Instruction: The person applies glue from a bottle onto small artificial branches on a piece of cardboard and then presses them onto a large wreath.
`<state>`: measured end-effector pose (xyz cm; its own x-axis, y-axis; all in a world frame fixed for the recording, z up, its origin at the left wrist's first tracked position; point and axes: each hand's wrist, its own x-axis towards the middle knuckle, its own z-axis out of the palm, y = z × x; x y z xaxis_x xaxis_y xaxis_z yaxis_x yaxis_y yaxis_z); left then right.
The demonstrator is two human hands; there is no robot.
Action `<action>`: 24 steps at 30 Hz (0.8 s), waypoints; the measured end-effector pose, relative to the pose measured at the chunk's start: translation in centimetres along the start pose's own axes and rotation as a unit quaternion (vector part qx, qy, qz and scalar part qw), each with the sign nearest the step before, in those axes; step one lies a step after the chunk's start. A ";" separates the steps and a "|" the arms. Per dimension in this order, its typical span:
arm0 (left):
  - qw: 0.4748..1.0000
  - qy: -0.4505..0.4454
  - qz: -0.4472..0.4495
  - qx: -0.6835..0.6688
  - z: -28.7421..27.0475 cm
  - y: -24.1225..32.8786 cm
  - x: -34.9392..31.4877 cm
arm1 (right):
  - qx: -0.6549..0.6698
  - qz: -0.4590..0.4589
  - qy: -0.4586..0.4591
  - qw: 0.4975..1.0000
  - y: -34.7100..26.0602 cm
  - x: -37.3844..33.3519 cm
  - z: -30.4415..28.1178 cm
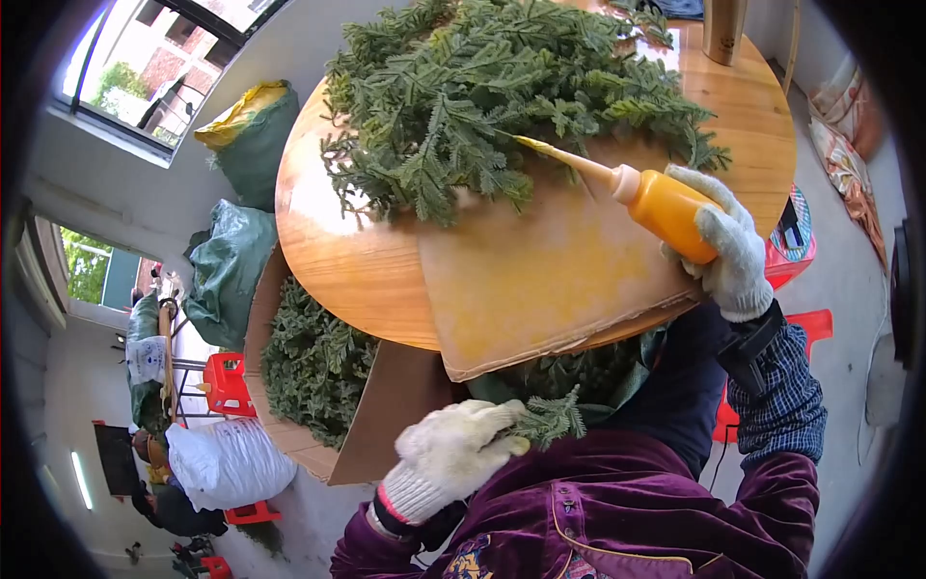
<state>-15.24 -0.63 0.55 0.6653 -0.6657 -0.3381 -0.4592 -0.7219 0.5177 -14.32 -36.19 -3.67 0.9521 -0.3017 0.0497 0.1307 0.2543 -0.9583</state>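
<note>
My right hand (725,251), in a white knit glove, grips an orange squeeze bottle (666,205) whose long nozzle points left at the pile of green artificial fir sprigs (492,96) on the round wooden table (328,251). My left hand (453,454), also gloved, is down by my lap and pinches a small green sprig (552,420) near the table's front edge. A sheet of brown cardboard (540,280) lies on the table under the bottle.
A cardboard box (386,405) full of more green sprigs (309,367) stands left of my lap. Green sacks (231,270) and a white sack (227,463) sit on the floor at left. Red plastic stools (227,381) stand around. A wooden post (723,29) rises at the table's far side.
</note>
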 end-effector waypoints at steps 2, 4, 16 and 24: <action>0.999 -0.002 -0.054 0.011 1.5 -0.6 1.3 | 0.031 -0.011 -0.007 0.999 0.4 -0.1 0.2; 0.994 -0.001 -0.103 0.023 2.9 -0.5 2.6 | 0.053 -0.012 0.001 0.999 0.2 -0.2 -0.1; 0.944 0.302 0.032 -0.125 -3.5 2.0 4.2 | 0.125 0.007 0.006 0.992 0.1 0.3 0.0; 0.824 0.525 -0.028 0.213 -11.1 -3.0 13.8 | 0.097 0.019 0.000 0.995 0.6 0.4 -0.3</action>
<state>1.85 -5.60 3.04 0.7320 -0.2610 0.6293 -0.4269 -0.8956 0.1251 -13.89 -36.41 -4.33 0.9576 -0.2876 0.0146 0.1451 0.4380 -0.8872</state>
